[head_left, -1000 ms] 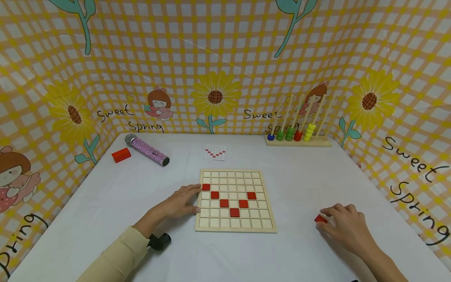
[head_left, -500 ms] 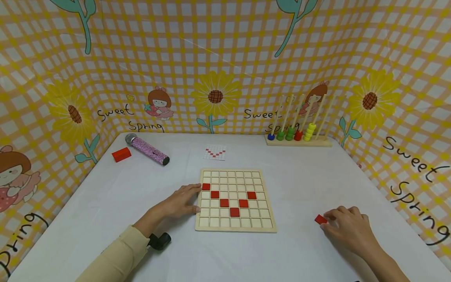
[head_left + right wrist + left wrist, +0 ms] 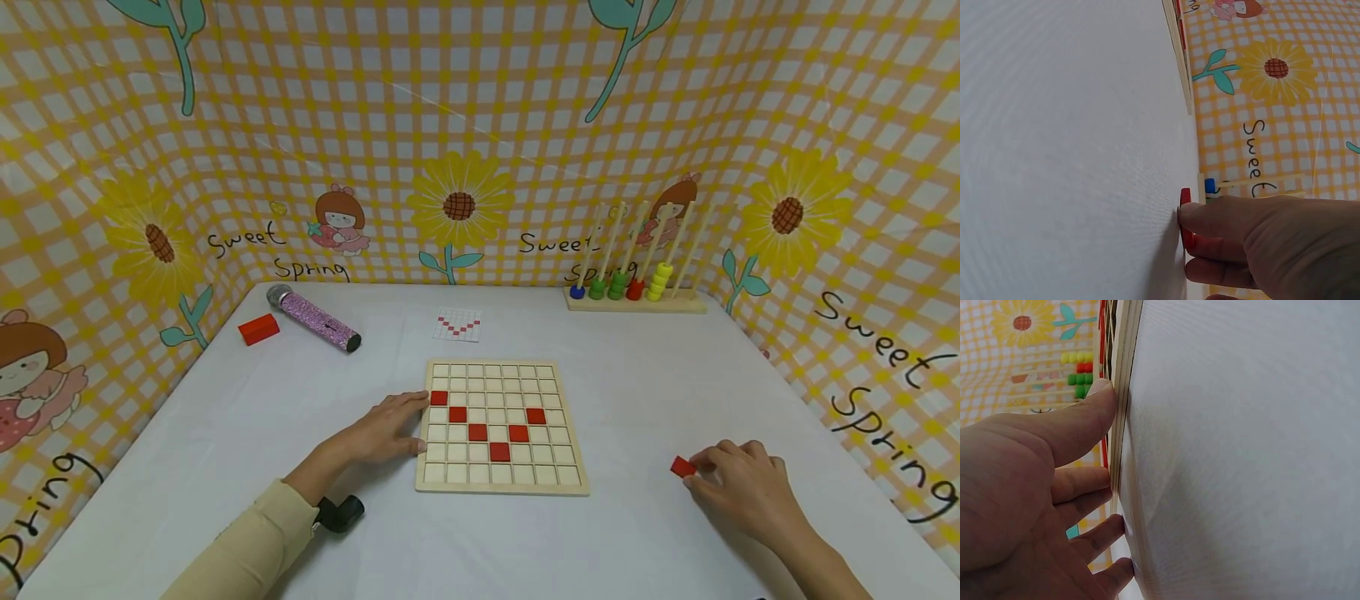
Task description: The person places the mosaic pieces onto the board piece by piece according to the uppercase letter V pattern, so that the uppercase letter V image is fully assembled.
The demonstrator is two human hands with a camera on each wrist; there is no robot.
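Note:
A square wooden grid board lies mid-table with several red tiles set in its cells in a V-like line. My left hand rests against the board's left edge, fingers fairly straight, the thumb touching the rim in the left wrist view. Off to the right, my right hand pinches a loose red tile at its right side, with the tile low on the white tabletop. In the right wrist view the thumb covers part of that same tile.
Behind the board lies a small pattern card with a red V. A wooden bead abacus stands back right. Back left are a glittery microphone and a red block. A black device sits at the left wrist.
My right hand has shifted slightly right and toward me, so more of the loose red tile shows. The left hand and the board stay still.

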